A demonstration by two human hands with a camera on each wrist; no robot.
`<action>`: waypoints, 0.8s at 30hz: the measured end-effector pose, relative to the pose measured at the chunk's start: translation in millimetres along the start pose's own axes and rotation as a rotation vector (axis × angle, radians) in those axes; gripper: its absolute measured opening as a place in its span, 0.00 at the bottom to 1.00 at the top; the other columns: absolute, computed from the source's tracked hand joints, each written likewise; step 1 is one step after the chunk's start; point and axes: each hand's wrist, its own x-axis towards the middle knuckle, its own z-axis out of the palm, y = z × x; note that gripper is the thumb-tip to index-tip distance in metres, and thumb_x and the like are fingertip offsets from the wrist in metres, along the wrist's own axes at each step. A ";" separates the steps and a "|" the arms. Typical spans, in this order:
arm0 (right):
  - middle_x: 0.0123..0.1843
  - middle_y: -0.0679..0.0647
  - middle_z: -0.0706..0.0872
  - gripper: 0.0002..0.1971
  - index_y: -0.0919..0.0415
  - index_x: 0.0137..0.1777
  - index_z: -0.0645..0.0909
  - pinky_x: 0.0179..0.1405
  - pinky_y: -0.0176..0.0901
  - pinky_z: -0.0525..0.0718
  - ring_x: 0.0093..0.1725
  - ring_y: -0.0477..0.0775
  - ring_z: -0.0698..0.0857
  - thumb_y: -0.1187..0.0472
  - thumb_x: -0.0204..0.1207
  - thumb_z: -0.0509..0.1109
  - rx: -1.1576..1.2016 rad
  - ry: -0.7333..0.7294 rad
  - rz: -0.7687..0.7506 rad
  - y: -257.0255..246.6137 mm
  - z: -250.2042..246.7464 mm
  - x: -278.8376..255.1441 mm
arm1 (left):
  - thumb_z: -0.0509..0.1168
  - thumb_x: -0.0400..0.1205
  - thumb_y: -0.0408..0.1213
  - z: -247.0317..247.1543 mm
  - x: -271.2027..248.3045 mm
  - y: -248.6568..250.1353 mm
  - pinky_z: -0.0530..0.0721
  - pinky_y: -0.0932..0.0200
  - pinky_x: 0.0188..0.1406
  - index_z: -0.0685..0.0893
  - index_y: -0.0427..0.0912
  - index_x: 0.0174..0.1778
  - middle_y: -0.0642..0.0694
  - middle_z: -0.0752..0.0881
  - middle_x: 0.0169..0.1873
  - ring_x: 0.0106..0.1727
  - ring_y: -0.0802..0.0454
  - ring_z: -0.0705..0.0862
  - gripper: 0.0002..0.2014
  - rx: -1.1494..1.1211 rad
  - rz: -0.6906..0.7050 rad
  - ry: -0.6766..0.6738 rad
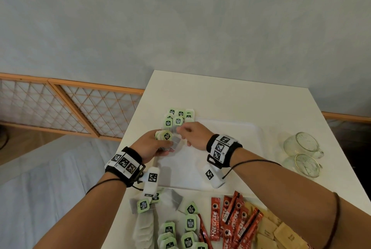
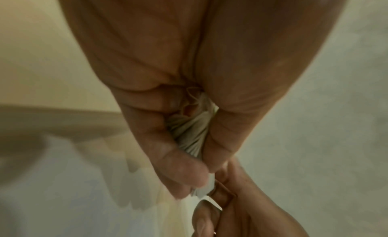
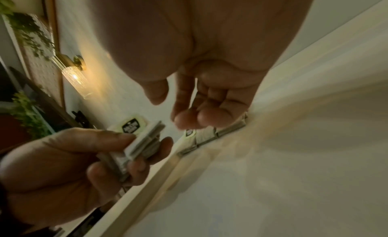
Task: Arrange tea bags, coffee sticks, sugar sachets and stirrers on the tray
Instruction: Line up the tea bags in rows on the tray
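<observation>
My left hand [image 1: 169, 144] grips a stack of tea bags [image 1: 166, 135] with green tags over the left edge of the white tray [image 1: 230, 128]. The left wrist view shows the stack [image 2: 193, 132] squeezed between thumb and fingers. My right hand [image 1: 187, 131] hovers just right of the stack. Its fingers [image 3: 182, 114] are loosely curled, the thumb is apart, and nothing shows in it. Several laid tea bags [image 1: 177, 120] overlap at the tray's far left corner. I see no stirrers.
Loose tea bags [image 1: 170, 228] lie at the table's near edge, with red coffee sticks [image 1: 232, 220] and brown sugar sachets [image 1: 281, 232] to their right. Two glass cups [image 1: 301, 144] lie on their sides right of the tray. The table's left edge drops off beside my left wrist.
</observation>
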 end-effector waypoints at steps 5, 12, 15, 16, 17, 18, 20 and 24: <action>0.45 0.47 0.83 0.08 0.56 0.56 0.84 0.33 0.32 0.79 0.35 0.46 0.85 0.53 0.86 0.69 0.027 -0.112 -0.052 14.7 9.2 -15.1 | 0.73 0.80 0.24 -0.3 -2.8 -1.8 0.85 0.63 0.29 0.86 0.40 0.52 0.42 0.88 0.35 0.37 0.49 0.88 0.09 0.068 0.015 0.005; 0.33 0.46 0.81 0.08 0.61 0.48 0.88 0.32 0.32 0.80 0.26 0.40 0.82 0.56 0.81 0.75 0.036 0.003 0.028 22.0 7.5 -10.1 | 0.68 0.80 0.22 -1.6 -6.5 -5.1 0.87 0.61 0.32 0.85 0.33 0.54 0.37 0.87 0.41 0.38 0.48 0.88 0.09 0.034 0.010 0.125; 0.34 0.50 0.86 0.04 0.58 0.47 0.90 0.33 0.34 0.82 0.27 0.42 0.82 0.57 0.79 0.77 0.044 0.089 0.094 22.5 5.4 0.0 | 0.68 0.79 0.21 -9.4 -8.9 -3.3 0.89 0.59 0.36 0.84 0.31 0.53 0.34 0.89 0.41 0.41 0.46 0.89 0.08 0.038 -0.027 0.129; 0.32 0.50 0.85 0.04 0.57 0.46 0.90 0.33 0.34 0.82 0.27 0.43 0.82 0.58 0.79 0.76 0.029 0.096 0.106 20.8 5.7 3.2 | 0.68 0.79 0.21 -12.8 -10.0 -3.0 0.90 0.58 0.37 0.85 0.30 0.54 0.32 0.89 0.42 0.42 0.45 0.90 0.09 0.041 -0.038 0.126; 0.31 0.49 0.85 0.05 0.58 0.45 0.90 0.33 0.34 0.81 0.27 0.44 0.82 0.59 0.80 0.76 0.011 0.097 0.118 18.5 6.9 6.3 | 0.68 0.79 0.21 -15.5 -10.9 -2.7 0.90 0.58 0.38 0.85 0.28 0.54 0.32 0.89 0.43 0.43 0.44 0.90 0.09 0.036 -0.045 0.128; 0.30 0.49 0.84 0.07 0.62 0.44 0.90 0.32 0.34 0.80 0.28 0.46 0.82 0.59 0.80 0.75 -0.007 0.091 0.125 15.8 9.0 9.6 | 0.68 0.79 0.21 -18.1 -11.6 -2.4 0.91 0.58 0.39 0.85 0.28 0.54 0.32 0.90 0.43 0.44 0.44 0.90 0.09 0.027 -0.048 0.135; 0.32 0.51 0.83 0.11 0.69 0.43 0.89 0.34 0.37 0.81 0.33 0.51 0.83 0.59 0.80 0.75 -0.035 0.076 0.133 10.5 16.1 16.3 | 0.68 0.80 0.22 -21.2 -13.6 -1.4 0.91 0.58 0.39 0.85 0.28 0.54 0.33 0.90 0.43 0.44 0.43 0.91 0.08 0.008 -0.036 0.148; 0.30 0.49 0.83 0.09 0.64 0.42 0.91 0.35 0.36 0.81 0.33 0.51 0.82 0.59 0.80 0.75 -0.050 0.055 0.159 -0.2 27.9 26.8 | 0.66 0.84 0.24 -23.7 -18.1 -1.0 0.90 0.60 0.32 0.86 0.34 0.50 0.38 0.90 0.39 0.39 0.44 0.91 0.04 -0.013 -0.010 0.185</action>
